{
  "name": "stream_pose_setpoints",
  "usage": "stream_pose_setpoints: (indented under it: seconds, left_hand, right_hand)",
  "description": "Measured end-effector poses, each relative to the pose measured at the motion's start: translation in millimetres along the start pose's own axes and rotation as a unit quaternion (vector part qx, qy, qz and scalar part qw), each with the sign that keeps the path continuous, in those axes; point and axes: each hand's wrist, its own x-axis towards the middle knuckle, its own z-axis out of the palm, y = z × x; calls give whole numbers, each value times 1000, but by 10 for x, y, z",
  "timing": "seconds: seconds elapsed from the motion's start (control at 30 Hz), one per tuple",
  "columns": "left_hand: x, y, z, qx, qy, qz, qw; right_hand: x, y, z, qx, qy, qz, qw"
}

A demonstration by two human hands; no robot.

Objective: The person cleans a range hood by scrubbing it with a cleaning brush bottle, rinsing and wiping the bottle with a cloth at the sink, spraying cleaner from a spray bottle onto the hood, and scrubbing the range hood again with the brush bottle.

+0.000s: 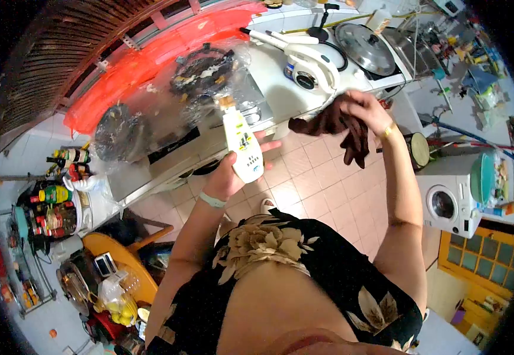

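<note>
My left hand is wrapped round a pale bottle with yellow-green and dark label print and a brownish top. The bottle is held up in front of the stove edge, its top pointing away from me. My right hand grips a crumpled dark brown cloth, which hangs down beside the counter edge. Beyond the bottle, the stove has blackened burner parts covered by clear plastic film. A white handheld appliance with a dial lies on the counter beyond the cloth.
Along the counter's far right stand a large metal lid and a sink. A white washing machine is at right. Sauce bottles crowd the left, near a round wooden table. Red sheeting covers the back.
</note>
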Motion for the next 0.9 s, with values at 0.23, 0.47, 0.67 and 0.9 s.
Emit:
stream_pose_setpoints:
  seconds: [0.23, 0.47, 0.67, 0.9]
  left_hand:
    - [152, -62, -91, -27, 8, 33, 999]
    - [210, 56, -222, 56, 215, 238, 945]
    - [344, 193, -164, 107, 348, 264, 893]
    - [89, 399, -495, 163, 252, 190, 935]
  right_hand:
    - [1517, 497, 282, -316, 184, -143, 920]
    - [549, 74, 1824, -66, 15, -175, 982]
    - [661, -147, 2467, -178, 142, -251, 941]
    - [1051, -168, 2712, -123, 194, -209, 951]
